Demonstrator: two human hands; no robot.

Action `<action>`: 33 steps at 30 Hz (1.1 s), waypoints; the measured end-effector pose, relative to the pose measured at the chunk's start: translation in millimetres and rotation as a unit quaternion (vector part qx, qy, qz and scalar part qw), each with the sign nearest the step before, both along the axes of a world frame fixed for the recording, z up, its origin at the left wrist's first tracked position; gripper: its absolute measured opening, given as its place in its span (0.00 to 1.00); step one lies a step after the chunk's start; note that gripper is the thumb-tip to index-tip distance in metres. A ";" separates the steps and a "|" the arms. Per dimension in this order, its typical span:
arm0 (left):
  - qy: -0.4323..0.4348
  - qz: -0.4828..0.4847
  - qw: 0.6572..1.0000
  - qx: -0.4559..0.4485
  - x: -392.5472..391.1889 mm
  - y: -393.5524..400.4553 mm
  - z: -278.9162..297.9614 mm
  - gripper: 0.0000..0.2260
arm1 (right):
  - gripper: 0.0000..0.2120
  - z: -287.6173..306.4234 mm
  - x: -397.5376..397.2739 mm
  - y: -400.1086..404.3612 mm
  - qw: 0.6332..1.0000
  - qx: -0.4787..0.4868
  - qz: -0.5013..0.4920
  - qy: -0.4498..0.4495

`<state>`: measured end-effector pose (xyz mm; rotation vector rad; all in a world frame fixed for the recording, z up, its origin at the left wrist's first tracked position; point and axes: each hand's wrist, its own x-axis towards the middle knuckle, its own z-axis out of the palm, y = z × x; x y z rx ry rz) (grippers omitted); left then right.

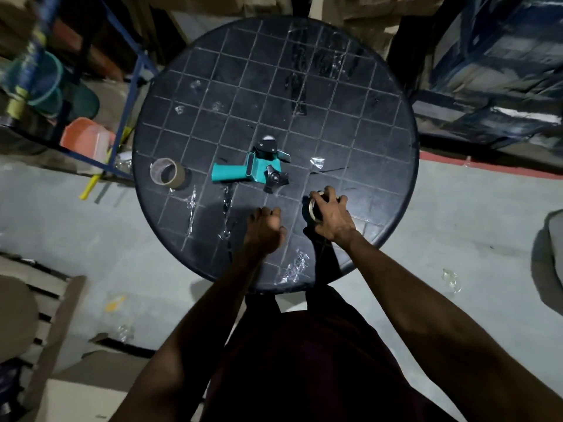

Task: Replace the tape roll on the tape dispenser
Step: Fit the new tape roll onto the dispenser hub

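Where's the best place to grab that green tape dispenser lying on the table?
By the handle of the tape dispenser. It sticks out bare toward the left, away from the cutter end and the black hub, so the left hand could probably wrap its fingers round it from above.

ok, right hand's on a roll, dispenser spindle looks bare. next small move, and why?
Probably carry the roll in the right hand to the dispenser hub: it lies bare on the table, and the left hand is free to steady the handle.
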<state>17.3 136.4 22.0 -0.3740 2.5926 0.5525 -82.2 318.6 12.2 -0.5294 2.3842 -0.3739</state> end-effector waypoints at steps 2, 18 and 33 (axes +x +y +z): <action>0.008 -0.010 1.000 -0.006 -11.8 -17.4 0.3 0.23 | 0.41 8.4 -2.8 -15.3 1.000 -0.003 -0.001 0.009; 0.081 -0.117 0.988 -0.063 -83.2 -147.3 -10.8 0.24 | 0.43 34.8 -19.2 -138.2 0.994 0.006 -0.074 0.079; 0.002 -0.228 0.973 -0.035 -108.1 -180.4 -44.2 0.24 | 0.42 30.1 -32.1 -177.2 0.995 0.040 -0.084 0.025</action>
